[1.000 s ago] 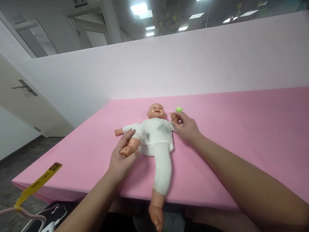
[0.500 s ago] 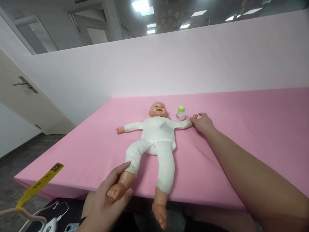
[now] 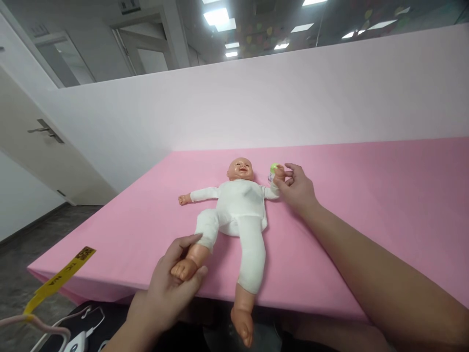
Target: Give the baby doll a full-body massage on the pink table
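A baby doll (image 3: pixel 242 200) in a white cloth suit lies on its back on the pink-covered table (image 3: pixel 330 234), head toward the wall. My left hand (image 3: pixel 172 278) is wrapped round its lower leg and foot on the left, with that knee bent upward. My right hand (image 3: pixel 298 188) grips the doll's hand and wrist on the right, holding that arm raised and bent. Behind the raised doll hand stands a small baby bottle (image 3: pixel 272 172) with a green cap, partly hidden. The doll's other leg hangs over the table's front edge.
A white wall (image 3: pixel 293 102) with glass above it runs along the table's back. At lower left are a yellow tag (image 3: pixel 60 278) on a cable and a white device (image 3: pixel 77 342). A door (image 3: pixel 44 142) stands at the far left.
My right hand has moved left and bent the doll's arm upward, now in front of the bottle. My left hand has pushed the held leg slightly up and toward the doll's body.
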Action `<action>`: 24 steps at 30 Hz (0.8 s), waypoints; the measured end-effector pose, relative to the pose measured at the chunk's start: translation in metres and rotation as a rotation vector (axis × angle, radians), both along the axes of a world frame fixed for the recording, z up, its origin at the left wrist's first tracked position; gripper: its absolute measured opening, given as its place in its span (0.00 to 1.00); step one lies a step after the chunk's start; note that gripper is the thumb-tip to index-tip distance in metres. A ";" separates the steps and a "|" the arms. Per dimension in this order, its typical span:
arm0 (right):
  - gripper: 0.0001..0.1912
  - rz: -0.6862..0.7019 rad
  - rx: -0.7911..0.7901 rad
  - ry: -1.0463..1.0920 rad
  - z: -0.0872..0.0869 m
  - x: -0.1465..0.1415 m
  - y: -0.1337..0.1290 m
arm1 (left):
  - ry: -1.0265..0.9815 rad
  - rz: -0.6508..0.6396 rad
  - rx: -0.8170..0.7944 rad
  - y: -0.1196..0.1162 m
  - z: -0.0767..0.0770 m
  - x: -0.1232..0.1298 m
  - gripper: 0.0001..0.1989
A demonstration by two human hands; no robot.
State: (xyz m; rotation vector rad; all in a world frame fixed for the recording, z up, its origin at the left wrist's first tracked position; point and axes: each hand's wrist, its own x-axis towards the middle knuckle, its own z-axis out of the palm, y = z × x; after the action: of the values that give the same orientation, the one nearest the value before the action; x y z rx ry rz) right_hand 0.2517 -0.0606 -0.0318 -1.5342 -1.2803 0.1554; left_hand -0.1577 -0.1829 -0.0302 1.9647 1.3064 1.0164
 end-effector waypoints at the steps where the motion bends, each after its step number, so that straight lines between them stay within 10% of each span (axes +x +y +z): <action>1: 0.32 0.052 0.019 -0.032 0.003 -0.012 -0.005 | -0.021 -0.014 -0.011 0.006 0.004 0.004 0.27; 14: 0.16 0.518 0.017 -0.528 0.002 -0.058 -0.022 | -0.094 -0.051 -0.052 0.104 0.031 0.072 0.21; 24: 0.17 0.512 0.068 -0.484 0.001 -0.058 -0.022 | -0.119 -0.035 -0.066 0.099 0.025 0.069 0.23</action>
State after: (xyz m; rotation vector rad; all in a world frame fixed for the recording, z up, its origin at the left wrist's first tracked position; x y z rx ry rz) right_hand 0.1934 -0.0823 -0.0307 -1.1927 -2.0308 0.0655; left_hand -0.0891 -0.0840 -0.0056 1.8431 1.2213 1.0430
